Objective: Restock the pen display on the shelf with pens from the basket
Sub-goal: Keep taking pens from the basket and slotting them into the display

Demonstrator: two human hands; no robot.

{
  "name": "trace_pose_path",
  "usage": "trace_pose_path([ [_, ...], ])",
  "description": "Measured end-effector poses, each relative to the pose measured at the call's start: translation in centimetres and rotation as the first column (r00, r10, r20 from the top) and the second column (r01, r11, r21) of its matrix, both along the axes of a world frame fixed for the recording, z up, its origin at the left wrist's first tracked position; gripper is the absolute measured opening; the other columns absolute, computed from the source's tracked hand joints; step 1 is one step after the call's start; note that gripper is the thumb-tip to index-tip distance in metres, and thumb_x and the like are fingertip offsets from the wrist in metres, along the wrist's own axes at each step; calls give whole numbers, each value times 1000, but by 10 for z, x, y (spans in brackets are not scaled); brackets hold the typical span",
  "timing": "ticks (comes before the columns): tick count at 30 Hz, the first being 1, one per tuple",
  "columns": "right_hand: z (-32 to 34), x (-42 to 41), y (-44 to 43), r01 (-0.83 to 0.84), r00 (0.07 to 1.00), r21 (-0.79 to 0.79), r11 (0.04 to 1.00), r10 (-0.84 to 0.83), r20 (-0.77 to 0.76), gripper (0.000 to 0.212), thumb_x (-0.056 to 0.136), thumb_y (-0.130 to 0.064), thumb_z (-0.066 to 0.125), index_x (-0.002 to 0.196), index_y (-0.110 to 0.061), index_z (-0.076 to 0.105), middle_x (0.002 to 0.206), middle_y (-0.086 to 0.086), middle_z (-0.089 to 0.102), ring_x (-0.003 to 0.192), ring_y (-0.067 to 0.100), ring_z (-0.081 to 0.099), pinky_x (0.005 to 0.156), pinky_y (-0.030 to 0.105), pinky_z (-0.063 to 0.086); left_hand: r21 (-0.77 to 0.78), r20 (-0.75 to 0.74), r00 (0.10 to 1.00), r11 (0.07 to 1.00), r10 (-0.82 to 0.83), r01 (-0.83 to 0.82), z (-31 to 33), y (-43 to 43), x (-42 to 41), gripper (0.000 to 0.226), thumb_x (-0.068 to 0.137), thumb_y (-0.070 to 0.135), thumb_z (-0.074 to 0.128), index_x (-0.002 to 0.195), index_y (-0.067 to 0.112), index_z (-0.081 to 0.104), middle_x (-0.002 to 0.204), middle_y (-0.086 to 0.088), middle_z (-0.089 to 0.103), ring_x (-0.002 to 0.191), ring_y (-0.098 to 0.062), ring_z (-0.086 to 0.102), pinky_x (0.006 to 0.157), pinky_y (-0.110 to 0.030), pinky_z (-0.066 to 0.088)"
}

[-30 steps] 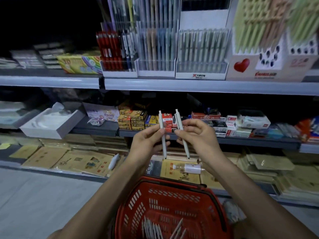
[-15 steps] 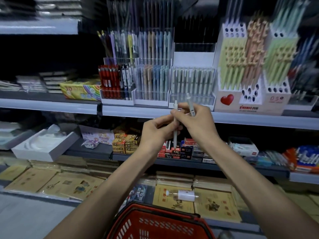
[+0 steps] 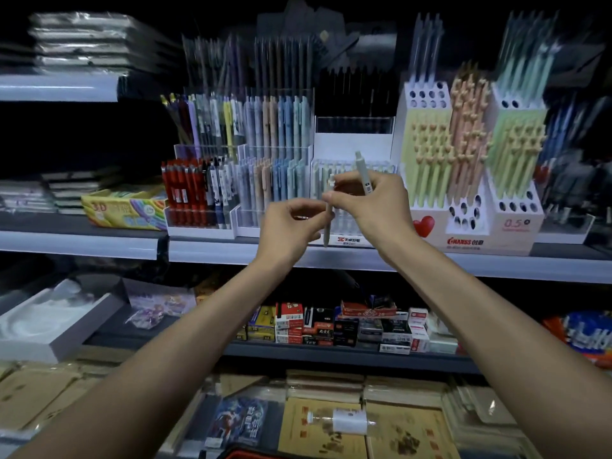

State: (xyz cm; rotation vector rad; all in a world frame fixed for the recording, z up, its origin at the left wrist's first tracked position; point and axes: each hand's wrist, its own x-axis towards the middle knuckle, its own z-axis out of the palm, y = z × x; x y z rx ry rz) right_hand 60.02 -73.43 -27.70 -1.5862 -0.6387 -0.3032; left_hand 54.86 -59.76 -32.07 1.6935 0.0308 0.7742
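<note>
Shelf: sits lower in the head view than 0.5 s ago, and the rows above it now show.

Pen display: white tray with a clear front on the shelf, filled with pale upright pens. It stands between a clear rack of pastel pens and a white box with a red heart. Half a second ago the hands were at the shelf lip below it. They are now raised directly in front of it.

Basket: only a sliver of red rim remains at the bottom edge. Much more of it showed in the earlier frames.

Left hand: thumb and forefinger are curled in a grip on the upright pen at about mid-shaft.

Right hand: fingers are curled round the tilted pen. Its fingertips also meet the upright pen just above the left grip. Motion blur hides the exact contact.

1.0 s ago each hand held one pen, apart. The hands now meet.

Upright pen: slim, pale grey-white, tip down. It hangs before the tray front, its tip near the tray's label.

Tilted pen: same pale body with a small dark mark near the grip. Its clicker end points up and leans slightly left against the tray's back panel.
</note>
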Motion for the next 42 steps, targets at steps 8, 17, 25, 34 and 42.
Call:
trace_pose_path([
  [8, 25, 53, 27, 122, 991, 29, 992, -124, 50, 22, 71, -13, 92, 90, -15, 81, 79, -6, 78, 76, 7, 76, 81, 34, 64, 167, 71, 978, 965, 195, -204, 34, 24, 58, 11, 85, 26, 85, 77, 26, 80, 73, 8, 78, 74, -8, 76, 82, -40, 64],
  [17, 19, 84, 40, 175, 983, -41, 984, -171, 72, 19, 71, -19, 92, 85, -19, 81, 76, -7, 77, 74, 9, 75, 79, 37, 64, 216, 27, 954, 930, 299, -297, 24, 26, 91, 9, 88, 27, 79, 84, 21, 85, 69, 7, 77, 68, -10, 75, 75, -42, 64],
  [25, 2, 91, 51, 193, 981, -58, 980, -193, -5, 20, 71, -17, 93, 84, -16, 79, 76, -4, 77, 71, 12, 76, 78, 38, 64, 307, -96, 873, 848, 479, -431, 14, 19, 90, 15, 90, 41, 76, 85, 29, 83, 80, 7, 78, 78, -18, 73, 65, -33, 56],
  [34, -1, 100, 59, 258, 964, -91, 962, -263, -48, 17, 72, -19, 94, 78, -15, 78, 73, -5, 75, 68, 10, 74, 72, 31, 63, 226, -178, 793, 808, 583, -544, 4, 3, 101, 14, 92, 41, 74, 88, 31, 83, 81, 4, 76, 81, -24, 70, 65, -29, 44],
  [42, 4, 112, 63, 260, 957, -141, 955, -274, -98, 22, 67, -20, 96, 71, -15, 75, 70, 0, 76, 67, 17, 76, 73, 40, 64, 223, -183, 787, 804, 590, -551, -1, 3, 109, 18, 93, 44, 72, 88, 30, 82, 84, 1, 77, 86, -26, 70, 66, -31, 47],
])
